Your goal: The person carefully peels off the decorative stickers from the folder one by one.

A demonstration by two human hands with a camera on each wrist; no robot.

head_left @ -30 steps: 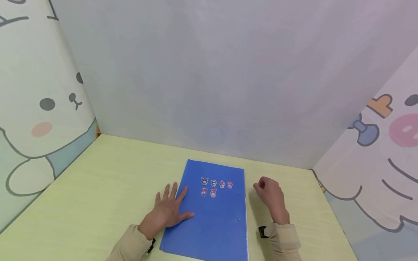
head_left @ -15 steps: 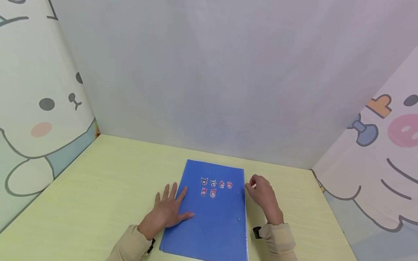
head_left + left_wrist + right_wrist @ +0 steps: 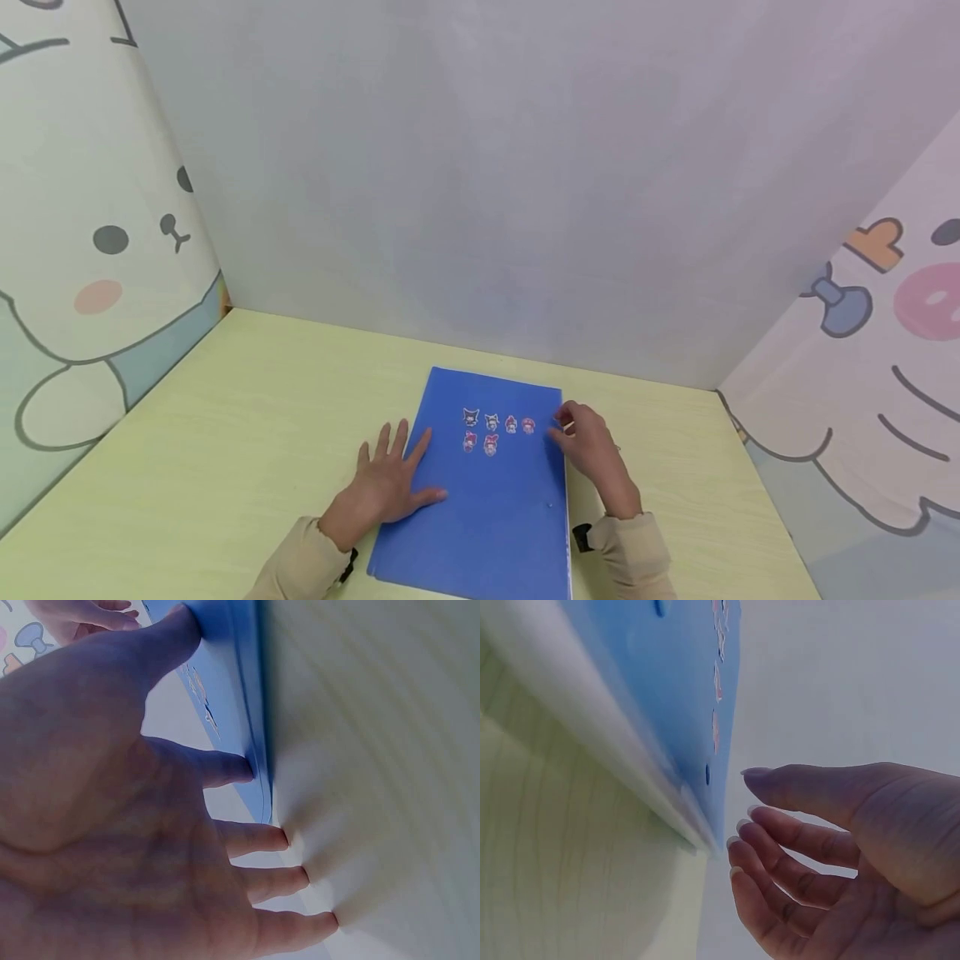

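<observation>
A closed blue file folder [image 3: 480, 517] lies on the table, with several small cartoon stickers [image 3: 491, 444] in two rows on its upper part. My left hand [image 3: 378, 487] is spread flat at its left edge: thumb and index finger rest on the cover, while the other fingertips touch the table, as the left wrist view shows. By the upper right edge hovers my right hand [image 3: 592, 442], its thumb and loosely bent fingers apart. Nothing sits between them in the right wrist view. A small snap button [image 3: 550, 504] shows lower on the cover's right side; the upper one is behind the right hand.
The pale yellow table [image 3: 262, 433] stretches out on both sides of the folder. A plain light backdrop [image 3: 480, 183] stands behind it. Panels with cartoon animals rise at the left [image 3: 97, 208] and right [image 3: 900, 400].
My right hand has moved left from the table beside the folder to over its right edge, and its fingers have loosened. The left hand and the folder have stayed put.
</observation>
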